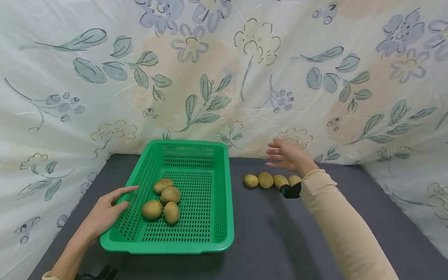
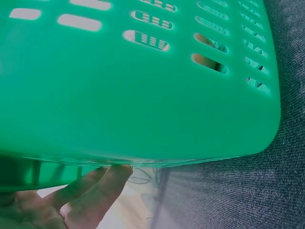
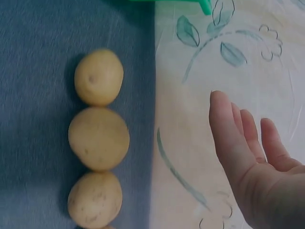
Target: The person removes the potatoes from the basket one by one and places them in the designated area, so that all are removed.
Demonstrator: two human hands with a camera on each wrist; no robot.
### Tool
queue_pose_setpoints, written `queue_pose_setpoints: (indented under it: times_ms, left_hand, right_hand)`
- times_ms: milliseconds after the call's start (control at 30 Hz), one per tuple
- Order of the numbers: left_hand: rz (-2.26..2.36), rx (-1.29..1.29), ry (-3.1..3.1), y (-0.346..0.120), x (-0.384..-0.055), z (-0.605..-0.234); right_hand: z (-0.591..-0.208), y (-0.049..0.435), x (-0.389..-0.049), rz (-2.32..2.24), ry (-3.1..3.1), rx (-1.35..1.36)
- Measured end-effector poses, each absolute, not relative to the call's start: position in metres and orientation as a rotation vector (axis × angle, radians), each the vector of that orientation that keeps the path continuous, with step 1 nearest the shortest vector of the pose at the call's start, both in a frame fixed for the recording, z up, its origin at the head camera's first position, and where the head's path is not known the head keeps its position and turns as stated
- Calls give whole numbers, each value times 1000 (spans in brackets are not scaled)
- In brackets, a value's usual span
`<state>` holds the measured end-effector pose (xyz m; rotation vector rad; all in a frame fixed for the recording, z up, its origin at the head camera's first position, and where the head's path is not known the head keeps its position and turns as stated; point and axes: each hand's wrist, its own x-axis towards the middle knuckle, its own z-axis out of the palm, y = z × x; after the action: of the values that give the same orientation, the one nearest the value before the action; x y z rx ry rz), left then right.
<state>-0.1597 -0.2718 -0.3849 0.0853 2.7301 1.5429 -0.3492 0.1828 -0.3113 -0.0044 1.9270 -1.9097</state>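
My left hand (image 1: 104, 212) grips the left rim of a green plastic basket (image 1: 230, 217), thumb and index finger over the edge. In the left wrist view, other fingers (image 2: 97, 193) lie along the outside of the perforated wall (image 2: 143, 105). Several potatoes (image 1: 170, 195) sit grouped on the left part of the basket's floor. My right hand (image 1: 288, 156) hovers with spread, relaxed fingers above and behind a row of several potatoes (image 1: 265, 180). Nothing is in it. The right wrist view shows a potato (image 3: 99, 138) from that row, with the hand off to the side.
A dark grey cloth (image 1: 264, 241) covers the table under the basket and potatoes. Flower-printed sheeting (image 1: 213, 71) hangs along the back and both sides. Each wrist wears a black device (image 1: 291, 190). The potato row lies near the table's back edge, right of the basket.
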Motion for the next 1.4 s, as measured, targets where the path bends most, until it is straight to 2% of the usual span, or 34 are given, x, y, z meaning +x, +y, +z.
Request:
queue_pose_setpoints:
  times_ms: [833, 1400]
  left_hand:
    - [1581, 75, 2701, -272, -158, -385]
    - [1600, 63, 2693, -272, -160, -386]
  right_hand:
    - [-303, 124, -342, -1827, 1922, -114]
    - [-308, 81, -344, -1828, 1891, -71]
